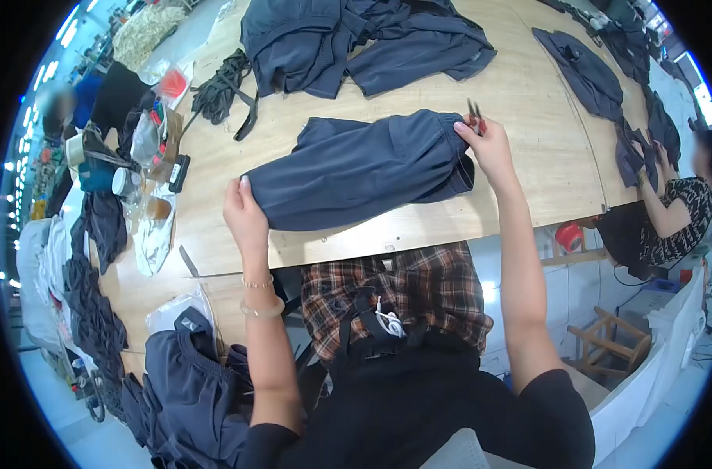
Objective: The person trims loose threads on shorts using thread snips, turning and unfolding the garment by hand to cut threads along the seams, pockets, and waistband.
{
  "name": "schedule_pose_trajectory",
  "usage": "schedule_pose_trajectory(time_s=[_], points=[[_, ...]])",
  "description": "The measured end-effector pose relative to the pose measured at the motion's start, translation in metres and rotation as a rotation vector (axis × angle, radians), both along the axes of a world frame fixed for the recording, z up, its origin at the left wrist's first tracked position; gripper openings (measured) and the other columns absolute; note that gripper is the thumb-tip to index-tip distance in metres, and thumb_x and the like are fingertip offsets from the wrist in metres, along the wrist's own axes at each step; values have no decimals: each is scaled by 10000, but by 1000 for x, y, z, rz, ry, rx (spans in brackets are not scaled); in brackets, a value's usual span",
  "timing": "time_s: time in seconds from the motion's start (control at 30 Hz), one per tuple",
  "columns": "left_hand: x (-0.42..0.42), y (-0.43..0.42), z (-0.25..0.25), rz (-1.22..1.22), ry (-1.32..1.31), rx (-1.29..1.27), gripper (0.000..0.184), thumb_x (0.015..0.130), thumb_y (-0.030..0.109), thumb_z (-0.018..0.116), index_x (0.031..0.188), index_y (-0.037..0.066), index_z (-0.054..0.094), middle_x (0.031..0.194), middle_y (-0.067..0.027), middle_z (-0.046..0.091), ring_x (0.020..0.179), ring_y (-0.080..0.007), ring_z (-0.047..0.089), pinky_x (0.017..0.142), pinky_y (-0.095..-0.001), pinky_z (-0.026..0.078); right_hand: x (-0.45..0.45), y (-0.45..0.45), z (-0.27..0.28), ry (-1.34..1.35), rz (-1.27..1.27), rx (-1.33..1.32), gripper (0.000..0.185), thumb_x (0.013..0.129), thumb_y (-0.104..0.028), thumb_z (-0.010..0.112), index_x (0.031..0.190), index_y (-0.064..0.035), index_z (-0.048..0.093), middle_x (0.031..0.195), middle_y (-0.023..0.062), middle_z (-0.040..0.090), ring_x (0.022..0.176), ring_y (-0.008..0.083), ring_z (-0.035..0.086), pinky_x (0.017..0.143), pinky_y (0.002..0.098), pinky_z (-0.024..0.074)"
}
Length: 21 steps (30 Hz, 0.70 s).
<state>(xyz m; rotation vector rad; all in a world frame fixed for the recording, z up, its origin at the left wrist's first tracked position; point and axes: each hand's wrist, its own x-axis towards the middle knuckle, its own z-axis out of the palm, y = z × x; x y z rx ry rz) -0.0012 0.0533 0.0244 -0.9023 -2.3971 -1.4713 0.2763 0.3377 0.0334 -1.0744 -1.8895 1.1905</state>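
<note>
A pair of dark blue trousers (348,168) is stretched out sideways at the table's near edge. My left hand (245,215) pinches its left end, thumb on top of the cloth. At the other end, my right hand (489,148) grips the gathered elastic edge. That same hand also holds small red-handled snips (475,117), their dark tips pointing away from me. Part of the cloth folds under at the lower right, so its underside is hidden.
More dark garments (364,47) are heaped across the wooden table (520,102). Dark straps (219,90) lie left, near a box of tools (164,141). Dark garments (188,375) hang low left. A co-worker (680,203) handles cloth at right, near a wooden stool (610,340).
</note>
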Motion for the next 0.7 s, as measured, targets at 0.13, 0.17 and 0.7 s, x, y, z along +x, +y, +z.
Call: schedule_pose_trajectory(time_s=[0.13,0.17,0.7], points=[[9,-20,21,-97,-379,266,276,1033,190,484,874,-16,576,773,-13,546,714,-59,446,642,-228,401,16,-20,33,294,55,-342,130,920,-182,668,864,-104,580,637,-111,411,487,-7,290,456,199,200],[15,-26,31,-71,-376,277,273,1031,189,488,871,-12,578,756,-8,541,702,-64,441,630,-234,398,26,-24,41,336,88,-405,134,909,-185,683,864,-101,589,631,-108,424,485,3,304,457,205,215],[93,25,-20,63,218,-111,151,856,52,621,998,0,612,1019,-144,589,1012,-320,551,919,-395,431,58,-50,-43,136,66,-626,127,881,-201,723,862,-115,632,661,-85,532,520,6,394,473,201,275]])
